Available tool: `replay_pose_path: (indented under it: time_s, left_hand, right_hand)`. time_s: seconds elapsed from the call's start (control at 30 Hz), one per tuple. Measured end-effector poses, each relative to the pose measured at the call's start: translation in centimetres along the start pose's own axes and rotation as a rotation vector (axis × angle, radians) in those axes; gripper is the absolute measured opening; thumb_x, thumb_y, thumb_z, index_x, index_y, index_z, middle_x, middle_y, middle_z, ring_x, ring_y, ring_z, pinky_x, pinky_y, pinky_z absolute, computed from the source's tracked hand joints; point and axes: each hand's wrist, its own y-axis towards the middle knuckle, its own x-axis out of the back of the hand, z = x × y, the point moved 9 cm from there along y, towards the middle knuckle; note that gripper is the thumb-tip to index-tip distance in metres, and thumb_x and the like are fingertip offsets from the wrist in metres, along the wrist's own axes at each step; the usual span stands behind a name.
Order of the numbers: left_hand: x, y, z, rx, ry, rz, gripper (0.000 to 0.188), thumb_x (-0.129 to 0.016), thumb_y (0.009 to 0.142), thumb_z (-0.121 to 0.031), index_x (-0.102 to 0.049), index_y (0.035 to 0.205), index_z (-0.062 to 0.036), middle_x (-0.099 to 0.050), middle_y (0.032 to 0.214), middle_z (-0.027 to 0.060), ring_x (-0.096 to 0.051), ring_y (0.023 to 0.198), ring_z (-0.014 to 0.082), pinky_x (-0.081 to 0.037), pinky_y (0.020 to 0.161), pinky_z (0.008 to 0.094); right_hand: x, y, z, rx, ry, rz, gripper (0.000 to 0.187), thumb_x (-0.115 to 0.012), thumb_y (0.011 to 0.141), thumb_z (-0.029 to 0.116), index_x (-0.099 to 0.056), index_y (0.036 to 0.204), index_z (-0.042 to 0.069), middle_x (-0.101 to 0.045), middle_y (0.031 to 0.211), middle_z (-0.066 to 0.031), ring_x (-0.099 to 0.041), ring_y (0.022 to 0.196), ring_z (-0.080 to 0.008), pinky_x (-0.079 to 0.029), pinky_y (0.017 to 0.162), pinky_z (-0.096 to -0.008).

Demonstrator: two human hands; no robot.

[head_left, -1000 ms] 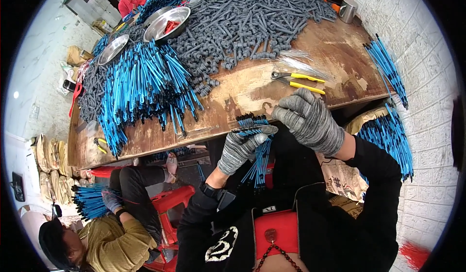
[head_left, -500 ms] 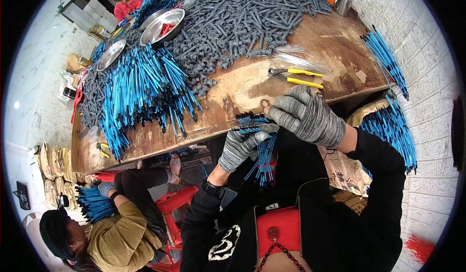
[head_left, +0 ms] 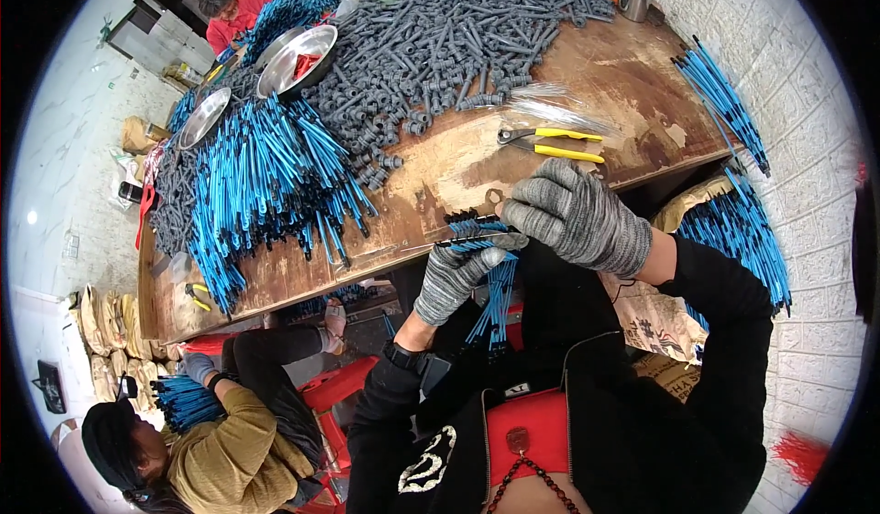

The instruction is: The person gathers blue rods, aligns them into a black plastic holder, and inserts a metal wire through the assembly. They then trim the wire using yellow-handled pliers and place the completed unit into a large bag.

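Note:
A bundle of thin blue rods with black tips is gripped in my gloved left hand, just off the table's front edge. Its fingers are closed round the rods, whose lower ends hang below. My right hand, also in a grey knitted glove, is raised beside the bundle's upper end. Thumb and fingertips there are pinched together; what is between them is too small to make out. Yellow-handled pliers lie on the wooden table beyond my right hand, with thin pale wires behind them.
Grey plastic parts are heaped at the back, blue rods on the left. Metal bowls rest on the heaps. More rods fill a sack at right. One person sits lower left; another is at the far end.
My hands hold almost the same pose around the bundle. The view has shifted slightly, and the person at lower left has moved a hand a little over their rods.

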Motion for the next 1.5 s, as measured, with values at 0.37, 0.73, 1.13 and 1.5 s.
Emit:
replay_pose_path:
  time_s: [0.37,0.73,1.13,1.5]
  left_hand:
    - [0.4,-0.6,0.9,-0.016,0.092,-0.046,0.027,-0.064,0.087,-0.010,-0.061,0.112,-0.0012,-0.066,0.104,0.0042,-0.060,0.093,0.0116,-0.048,0.084,0.0258]
    - [-0.1,1.3,0.6,-0.022,-0.003,-0.071,0.026,-0.068,0.084,-0.010,-0.064,0.109,-0.0030,-0.065,0.104,0.0060,-0.060,0.094,0.0140,-0.047,0.086,0.0292]
    - [-1.4,-0.8,0.5,-0.033,0.114,-0.057,0.027,-0.063,0.088,-0.011,-0.063,0.115,-0.0065,-0.064,0.113,0.0038,-0.058,0.104,0.0152,-0.047,0.089,0.0293]
    - [-1.2,1.0,1.3,-0.043,0.023,0.085,0.033,-0.062,0.088,-0.011,-0.059,0.120,-0.0030,-0.064,0.112,0.0082,-0.059,0.106,0.0178,-0.048,0.089,0.0308]
  right_hand:
    - [-0.6,-0.1,0.2,-0.140,0.068,0.043,0.042,-0.060,0.075,0.015,-0.058,0.116,0.004,-0.057,0.100,-0.0081,-0.053,0.093,-0.0264,-0.046,0.084,-0.0368]
    - [-0.3,-0.2,-1.1,-0.253,0.000,0.065,0.043,-0.059,0.077,0.018,-0.058,0.116,0.002,-0.056,0.101,-0.0107,-0.052,0.093,-0.0284,-0.046,0.082,-0.0375]
    - [1.8,0.1,2.0,-0.201,-0.062,-0.027,0.038,-0.060,0.072,0.006,-0.060,0.110,0.002,-0.055,0.095,-0.0115,-0.054,0.082,-0.0296,-0.046,0.075,-0.0388]
    - [1.0,-1.1,-1.5,-0.350,0.217,-0.100,0.034,-0.061,0.075,0.004,-0.061,0.109,0.008,-0.054,0.093,-0.0119,-0.055,0.086,-0.0295,-0.047,0.076,-0.0380]
